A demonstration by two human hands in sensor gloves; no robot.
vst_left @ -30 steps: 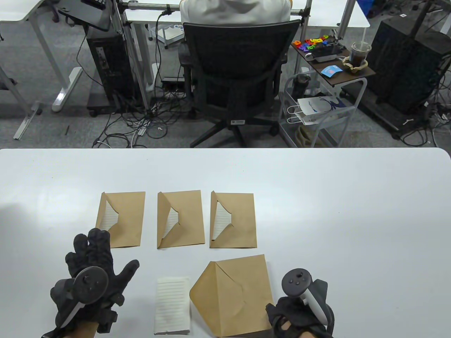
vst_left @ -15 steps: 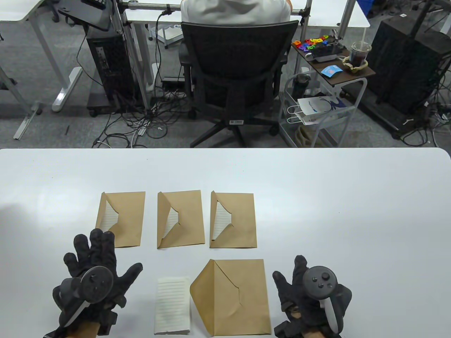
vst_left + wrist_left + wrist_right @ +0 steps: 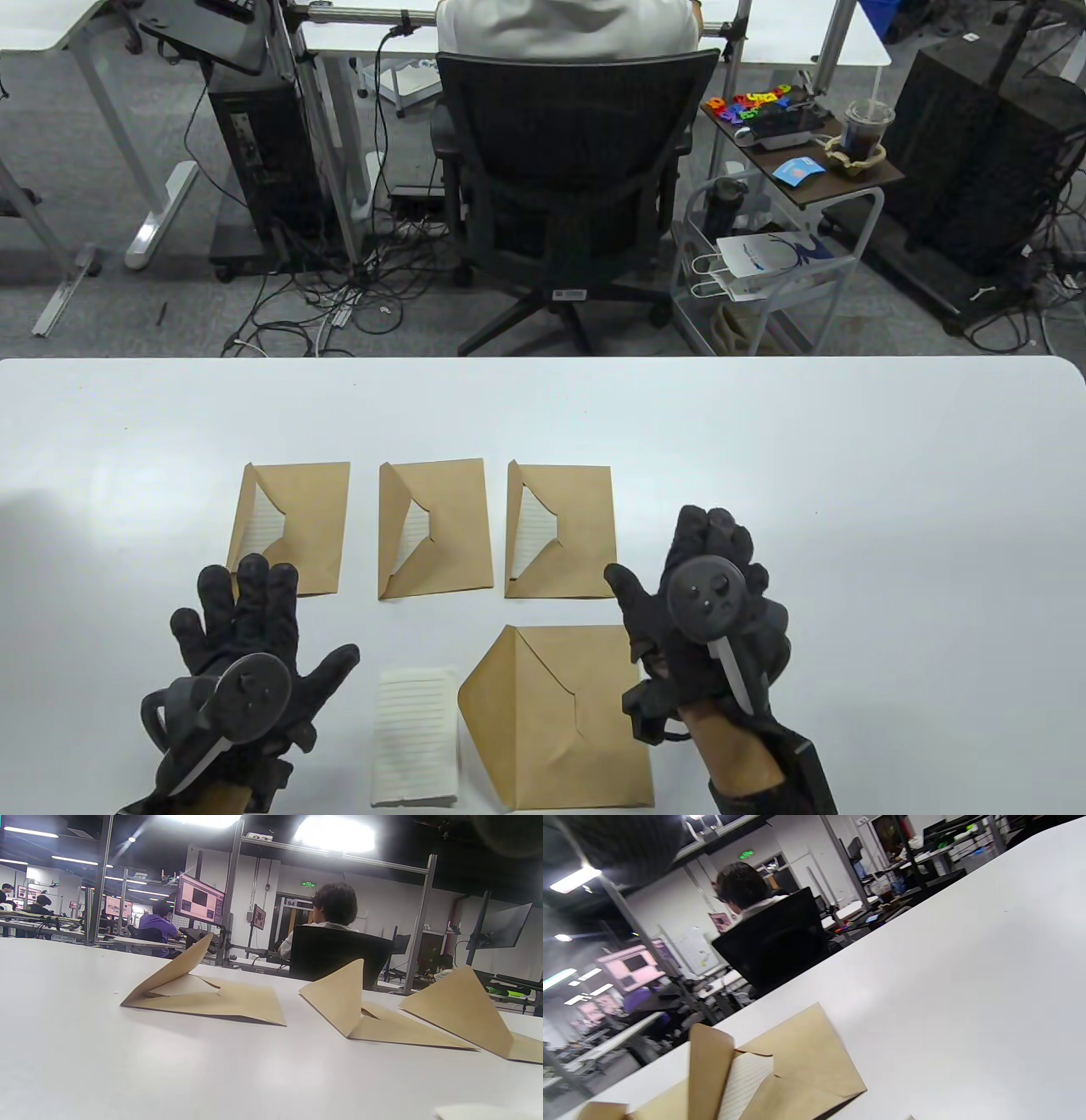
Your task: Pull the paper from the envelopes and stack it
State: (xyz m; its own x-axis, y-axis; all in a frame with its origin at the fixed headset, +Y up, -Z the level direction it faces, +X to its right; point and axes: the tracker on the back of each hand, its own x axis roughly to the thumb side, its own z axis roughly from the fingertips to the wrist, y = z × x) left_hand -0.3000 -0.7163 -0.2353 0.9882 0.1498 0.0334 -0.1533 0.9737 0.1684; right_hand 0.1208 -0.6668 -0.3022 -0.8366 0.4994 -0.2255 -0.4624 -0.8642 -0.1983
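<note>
- Here, the right hand (image 3: 708,615) shows fingers loosely spread and gripping nothing; it sits right of centre in the table view, by the upper right corner of the flat, emptied brown paper envelope (image 3: 564,717).
- The left hand (image 3: 246,671), lower left, has fingers splayed, holding nothing.
- Between them, near the bottom edge, lies the lined white paper sheet (image 3: 416,737).
- Above, a row of three open brown envelopes with paper inside (image 3: 434,528) rests on the white table (image 3: 848,509).

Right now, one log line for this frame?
stage: one sheet out | left hand: free, open | right hand: free, above right envelope | paper: beside empty envelope | full envelopes: three
</note>
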